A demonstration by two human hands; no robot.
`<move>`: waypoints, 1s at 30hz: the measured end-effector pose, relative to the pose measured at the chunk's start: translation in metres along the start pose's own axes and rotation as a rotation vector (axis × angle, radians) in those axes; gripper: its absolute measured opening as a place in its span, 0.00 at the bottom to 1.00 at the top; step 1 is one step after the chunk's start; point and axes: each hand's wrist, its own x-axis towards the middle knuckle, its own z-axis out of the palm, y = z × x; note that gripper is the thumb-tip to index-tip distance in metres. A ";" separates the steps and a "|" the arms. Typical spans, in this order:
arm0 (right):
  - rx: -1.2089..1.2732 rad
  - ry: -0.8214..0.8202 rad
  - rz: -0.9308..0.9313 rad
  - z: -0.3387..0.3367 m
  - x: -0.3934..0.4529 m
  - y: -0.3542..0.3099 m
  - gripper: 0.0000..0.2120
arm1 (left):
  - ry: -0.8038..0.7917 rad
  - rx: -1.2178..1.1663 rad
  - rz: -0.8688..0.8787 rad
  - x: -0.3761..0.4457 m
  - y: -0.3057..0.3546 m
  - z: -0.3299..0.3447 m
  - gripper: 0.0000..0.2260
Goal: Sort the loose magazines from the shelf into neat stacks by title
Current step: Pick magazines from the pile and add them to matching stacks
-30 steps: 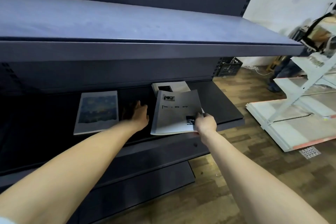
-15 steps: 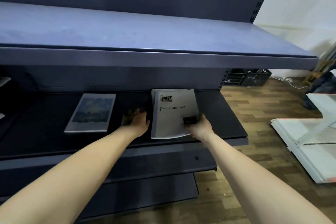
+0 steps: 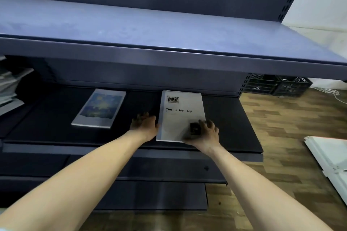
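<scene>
Both hands flank the white magazine (image 3: pixel 181 116): left hand (image 3: pixel 145 125) flat beside it, right hand (image 3: pixel 205 133) spread on its corner.

Two magazines flat on middle shelf (image 3: pixel 231 118), under upper shelf (image 3: pixel 169 30). Left magazine (image 3: pixel 99 108) well apart from right magazine (image 3: pixel 180 116). Left hand (image 3: pixel 144 124) between them, on shelf, touching right magazine's left edge. Right hand (image 3: pixel 203 133) on right magazine's near right corner. Paper pile (image 3: pixel 9 88) at far left of shelf. Crates (image 3: pixel 277 85) on floor (image 3: pixel 291 118) behind shelf's right end. Flat panels (image 3: pixel 330 157) on floor at far right.
</scene>
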 end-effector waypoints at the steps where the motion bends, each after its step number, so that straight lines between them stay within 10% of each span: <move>1: 0.000 -0.032 -0.010 0.000 0.001 0.002 0.53 | 0.007 0.006 0.006 0.002 0.001 -0.001 0.17; 30: 0.019 -0.045 -0.107 0.000 0.023 0.017 0.52 | 0.041 -0.009 0.079 0.038 0.005 0.011 0.17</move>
